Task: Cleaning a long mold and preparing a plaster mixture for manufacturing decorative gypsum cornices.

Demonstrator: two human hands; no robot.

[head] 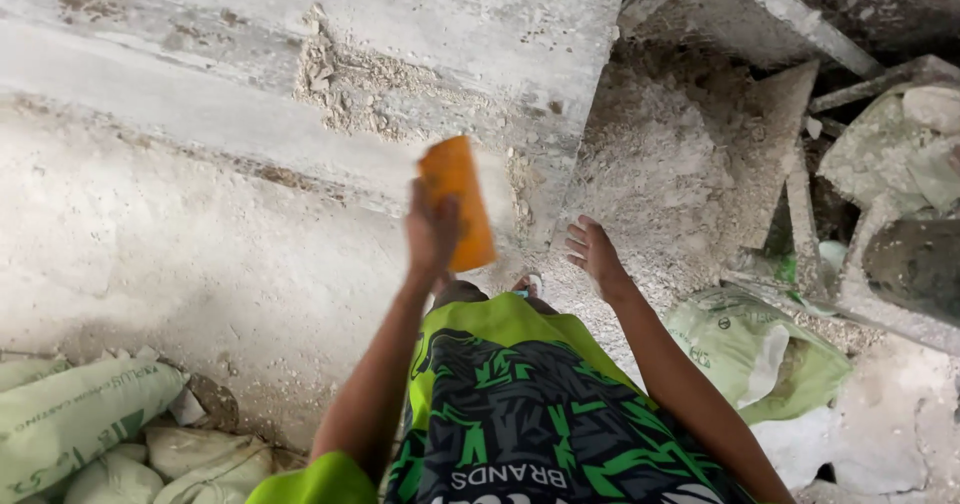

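While L hand (432, 232) grips orange float (458, 204) against the wall (200, 224), R hand (592, 252) hangs open, empty. Wall above float looks rough w/ crumbly patches; smoothing seems far from done.

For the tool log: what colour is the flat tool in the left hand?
Orange float, held by the left hand; head view.
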